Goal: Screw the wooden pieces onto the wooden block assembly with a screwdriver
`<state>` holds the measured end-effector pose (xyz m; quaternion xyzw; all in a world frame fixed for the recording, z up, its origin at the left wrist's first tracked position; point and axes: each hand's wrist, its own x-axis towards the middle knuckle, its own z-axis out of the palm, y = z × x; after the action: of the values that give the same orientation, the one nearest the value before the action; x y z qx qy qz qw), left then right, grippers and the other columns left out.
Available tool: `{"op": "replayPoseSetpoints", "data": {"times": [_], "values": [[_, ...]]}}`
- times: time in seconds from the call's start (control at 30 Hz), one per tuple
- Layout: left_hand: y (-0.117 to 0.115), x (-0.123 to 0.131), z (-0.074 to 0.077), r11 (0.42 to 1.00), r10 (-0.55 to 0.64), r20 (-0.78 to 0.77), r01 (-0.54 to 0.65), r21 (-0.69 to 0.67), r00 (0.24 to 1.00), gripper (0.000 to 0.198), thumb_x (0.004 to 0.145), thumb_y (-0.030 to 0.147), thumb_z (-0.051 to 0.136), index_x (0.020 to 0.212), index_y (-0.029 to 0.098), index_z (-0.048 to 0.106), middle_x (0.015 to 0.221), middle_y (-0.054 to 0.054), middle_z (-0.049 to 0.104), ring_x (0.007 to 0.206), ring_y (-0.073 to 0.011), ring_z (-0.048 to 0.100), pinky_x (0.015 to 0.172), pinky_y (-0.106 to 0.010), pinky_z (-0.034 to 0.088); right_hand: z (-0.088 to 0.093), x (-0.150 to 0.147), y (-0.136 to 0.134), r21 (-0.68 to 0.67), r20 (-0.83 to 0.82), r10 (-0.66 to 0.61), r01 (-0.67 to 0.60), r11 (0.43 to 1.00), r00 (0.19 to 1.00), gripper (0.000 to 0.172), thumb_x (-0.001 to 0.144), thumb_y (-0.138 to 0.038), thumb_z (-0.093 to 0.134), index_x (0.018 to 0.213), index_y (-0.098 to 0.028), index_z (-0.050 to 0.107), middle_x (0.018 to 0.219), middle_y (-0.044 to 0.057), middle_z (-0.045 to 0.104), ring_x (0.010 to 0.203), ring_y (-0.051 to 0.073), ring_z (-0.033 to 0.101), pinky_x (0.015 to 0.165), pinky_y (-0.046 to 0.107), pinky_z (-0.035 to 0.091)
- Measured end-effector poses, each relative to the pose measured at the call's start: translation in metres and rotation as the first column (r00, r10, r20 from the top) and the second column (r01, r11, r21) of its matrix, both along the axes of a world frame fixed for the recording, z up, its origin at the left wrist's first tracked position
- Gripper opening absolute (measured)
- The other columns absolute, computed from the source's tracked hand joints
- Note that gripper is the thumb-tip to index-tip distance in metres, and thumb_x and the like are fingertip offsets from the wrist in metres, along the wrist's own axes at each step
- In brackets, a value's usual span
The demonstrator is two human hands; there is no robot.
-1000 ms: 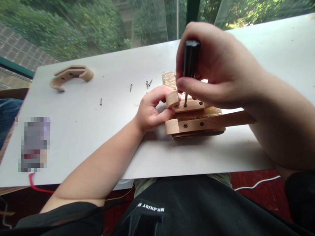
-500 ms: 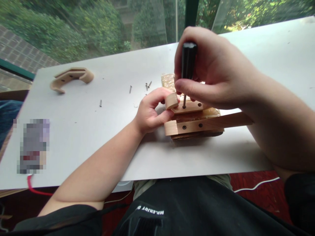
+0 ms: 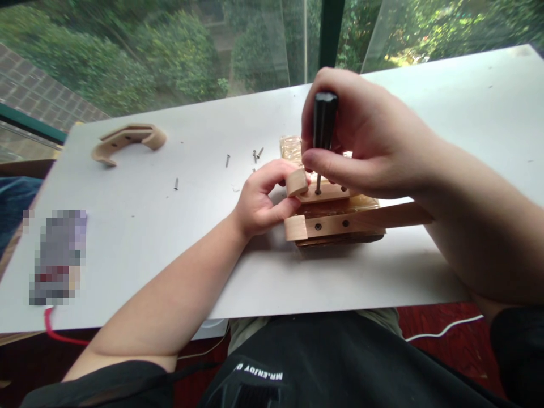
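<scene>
A stacked wooden assembly point(image 3: 335, 224) of curved pieces with screw holes lies on the white table point(image 3: 170, 243). My left hand point(image 3: 261, 198) is closed on the rounded left end of its upper wooden piece point(image 3: 297, 182), thumb below and fingers on top. My right hand point(image 3: 369, 139) is closed round a screwdriver with a black handle point(image 3: 323, 120), held upright. Its metal tip stands in a hole on the upper piece, just right of my left fingers.
A separate curved wooden piece point(image 3: 127, 140) lies at the table's far left. Several loose screws point(image 3: 227, 161) are scattered behind my left hand. A blurred-out object point(image 3: 57, 255) sits near the left front edge. A window runs behind the table.
The hands and the assembly hold the same pose. The whole scene sits a little lower in view, from a small head movement.
</scene>
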<state>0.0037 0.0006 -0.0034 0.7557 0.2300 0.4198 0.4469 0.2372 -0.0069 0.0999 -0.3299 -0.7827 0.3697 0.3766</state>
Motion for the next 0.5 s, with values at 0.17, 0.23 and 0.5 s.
{"op": "replayPoseSetpoints", "data": {"times": [0.17, 0.23, 0.5], "values": [[-0.0010, 0.0005, 0.0017, 1.000, 0.003, 0.004, -0.003, -0.010, 1.000, 0.035, 0.090, 0.054, 0.080, 0.096, 0.019, 0.079, 0.111, -0.007, 0.082, 0.112, -0.0161, 0.076, 0.106, -0.033, 0.060, -0.0017, 0.0006, 0.0012, 0.004, -0.008, 0.014, -0.014, 1.000, 1.000, 0.029, 0.082, -0.018, 0.076, 0.099, -0.019, 0.053, 0.090, 0.002, 0.061, 0.078, 0.009, 0.052, 0.069, 0.028, 0.041], [-0.0012, 0.0004, 0.0015, 1.000, 0.005, 0.004, -0.005, -0.012, 1.000, 0.035, 0.090, 0.054, 0.080, 0.097, 0.019, 0.079, 0.111, -0.008, 0.082, 0.111, -0.0160, 0.075, 0.105, -0.033, 0.060, -0.0023, 0.0009, 0.0017, -0.001, -0.009, 0.022, -0.022, 1.000, 1.000, 0.030, 0.082, -0.019, 0.076, 0.100, -0.018, 0.053, 0.091, 0.002, 0.061, 0.079, 0.010, 0.052, 0.069, 0.028, 0.042], [0.0000, -0.0010, -0.0012, 1.000, 0.003, 0.001, -0.003, -0.013, 1.000, 0.034, 0.089, 0.053, 0.082, 0.098, 0.020, 0.080, 0.112, -0.007, 0.083, 0.114, -0.0164, 0.076, 0.106, -0.032, 0.061, -0.0011, 0.0005, 0.0004, -0.033, 0.003, 0.009, -0.008, 0.999, 1.000, 0.032, 0.081, -0.021, 0.077, 0.101, -0.019, 0.053, 0.091, 0.001, 0.062, 0.078, 0.009, 0.054, 0.068, 0.026, 0.044]]}}
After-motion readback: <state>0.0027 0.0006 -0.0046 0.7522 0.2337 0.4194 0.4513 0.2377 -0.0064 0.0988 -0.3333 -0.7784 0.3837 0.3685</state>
